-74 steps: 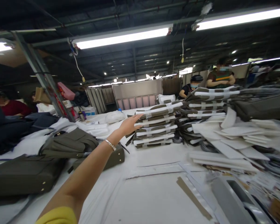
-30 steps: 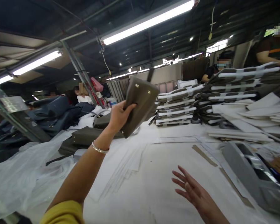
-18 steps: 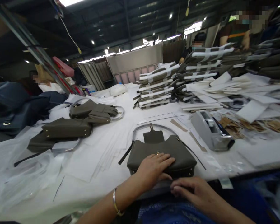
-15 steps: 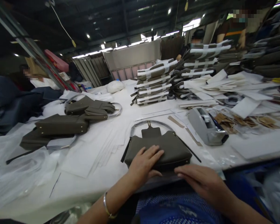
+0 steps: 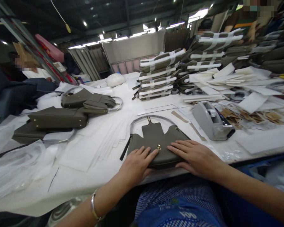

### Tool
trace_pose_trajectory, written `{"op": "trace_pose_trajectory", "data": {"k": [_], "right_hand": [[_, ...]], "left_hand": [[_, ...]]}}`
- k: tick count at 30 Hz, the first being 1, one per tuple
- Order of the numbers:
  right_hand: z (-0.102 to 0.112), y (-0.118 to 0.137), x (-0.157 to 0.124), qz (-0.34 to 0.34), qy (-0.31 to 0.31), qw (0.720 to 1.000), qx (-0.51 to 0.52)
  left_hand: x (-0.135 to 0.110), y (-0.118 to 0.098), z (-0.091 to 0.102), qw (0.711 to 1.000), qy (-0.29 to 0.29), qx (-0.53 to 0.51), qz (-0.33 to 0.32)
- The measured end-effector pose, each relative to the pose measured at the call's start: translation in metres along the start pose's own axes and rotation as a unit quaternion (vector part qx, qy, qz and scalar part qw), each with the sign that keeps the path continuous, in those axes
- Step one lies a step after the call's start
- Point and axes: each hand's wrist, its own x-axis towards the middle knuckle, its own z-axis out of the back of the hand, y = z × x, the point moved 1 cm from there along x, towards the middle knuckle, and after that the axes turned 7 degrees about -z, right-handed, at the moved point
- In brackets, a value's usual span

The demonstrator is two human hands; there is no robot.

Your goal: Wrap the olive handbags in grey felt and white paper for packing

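Note:
A dark olive handbag (image 5: 153,135) lies flat on the white-covered table (image 5: 85,195) in front of me. Its wrapped handle arches toward the far side, and a flap with a metal clasp stretches up its middle. Small gold hardware shows on the body between my hands. On the bag's near left part rests my left hand (image 5: 137,164), fingers spread and palm down. My right hand (image 5: 194,157) lies over the near right part, its fingers stretched out on the leather. Neither hand grips anything. The bag's lower right corner is hidden under my right hand.
A grey tape dispenser (image 5: 209,121) stands right of the bag. More olive handbags (image 5: 59,118) lie at the left beside clear plastic wrap (image 5: 21,167). Wrapped bags are stacked (image 5: 157,75) behind, with white sheets (image 5: 239,78) to their right. Other people are in the background.
My right hand has come down from beside the bag onto its right part. My left hand has slid toward the bag's near left edge, uncovering the gold hardware. The view has shifted slightly.

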Motion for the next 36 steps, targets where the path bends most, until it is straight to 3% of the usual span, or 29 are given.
{"op": "trace_pose_trajectory", "data": {"k": [2, 5, 8, 10, 14, 18, 21, 24, 27, 30, 32, 33, 36], "right_hand": [[-0.005, -0.003, 0.010, 0.017, 0.012, 1.000, -0.001], [-0.032, -0.009, 0.017, 0.027, 0.018, 0.999, -0.021], [-0.059, -0.012, 0.007, 0.006, 0.021, 1.000, -0.012], [-0.066, -0.011, -0.002, 0.004, 0.030, 0.999, 0.018], [-0.055, -0.008, 0.003, -0.002, 0.030, 0.998, 0.052], [-0.041, -0.002, 0.045, -0.046, 0.015, 0.997, 0.061], [-0.044, 0.008, 0.076, -0.028, 0.018, 0.999, 0.013], [-0.054, 0.016, 0.094, -0.007, 0.060, 0.998, -0.030], [-0.059, 0.015, 0.101, -0.086, 0.115, 0.989, -0.042], [-0.053, 0.009, 0.113, -0.148, 0.195, 0.969, 0.016], [-0.043, 0.010, 0.128, -0.131, 0.232, 0.963, 0.034], [-0.037, 0.013, 0.139, -0.106, 0.223, 0.969, 0.021], [-0.026, 0.037, 0.184, 0.016, 0.098, 0.995, -0.025]], "left_hand": [[0.005, 0.008, -0.005, 1.000, 0.008, 0.008, -0.018], [0.008, 0.022, -0.026, 0.999, 0.001, 0.027, -0.018], [0.004, 0.025, -0.048, 1.000, -0.005, 0.001, -0.015], [0.001, 0.019, -0.057, 0.999, -0.011, -0.036, -0.017], [0.004, 0.003, -0.065, 0.997, -0.055, -0.060, 0.016], [0.011, -0.005, -0.073, 0.995, -0.079, -0.053, 0.039], [0.012, -0.006, -0.074, 0.994, -0.088, -0.049, 0.037], [0.010, -0.005, -0.071, 0.994, -0.091, -0.048, 0.030], [0.008, -0.006, -0.067, 0.994, -0.097, -0.045, 0.029], [0.007, -0.006, -0.066, 0.992, -0.111, -0.043, 0.032], [0.005, -0.005, -0.066, 0.991, -0.124, -0.041, 0.034], [0.005, -0.005, -0.066, 0.990, -0.129, -0.038, 0.034], [0.003, -0.006, -0.068, 0.989, -0.139, -0.024, 0.040]]}}
